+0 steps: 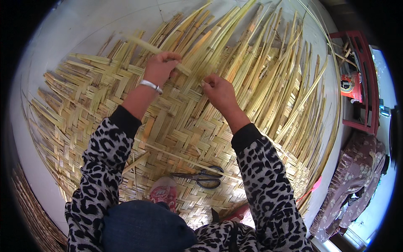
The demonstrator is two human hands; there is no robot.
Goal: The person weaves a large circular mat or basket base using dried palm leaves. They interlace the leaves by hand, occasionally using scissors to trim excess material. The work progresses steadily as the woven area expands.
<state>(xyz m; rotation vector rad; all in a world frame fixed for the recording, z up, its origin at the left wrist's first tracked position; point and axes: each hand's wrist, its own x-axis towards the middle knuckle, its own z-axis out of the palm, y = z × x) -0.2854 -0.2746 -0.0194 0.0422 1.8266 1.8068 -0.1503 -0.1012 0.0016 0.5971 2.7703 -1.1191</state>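
A large mat of split cane strips (pixel 168 130) in a slanting weave spreads over the floor beneath me, its loose strip ends fanning out at the far side. My left hand (pixel 161 69), with a silvery band at the wrist, is closed around a pale cane strip (pixel 145 45) that is held above the mat and blurred along its length. Just to the right, my right hand (pixel 220 91) has its thumb and finger pinched together over the loose ends; what sits in the pinch I cannot make out. Black-handled scissors (pixel 204 177) lie on the weave nearer my body.
My pink shoes (pixel 163 193) rest on the mat. A dark red wooden rack (pixel 364 84) with a red packet (pixel 351 87) stands at the right, beside a floral cloth (pixel 357 176). A bundle of brown stalks (pixel 31 210) lies at the lower left.
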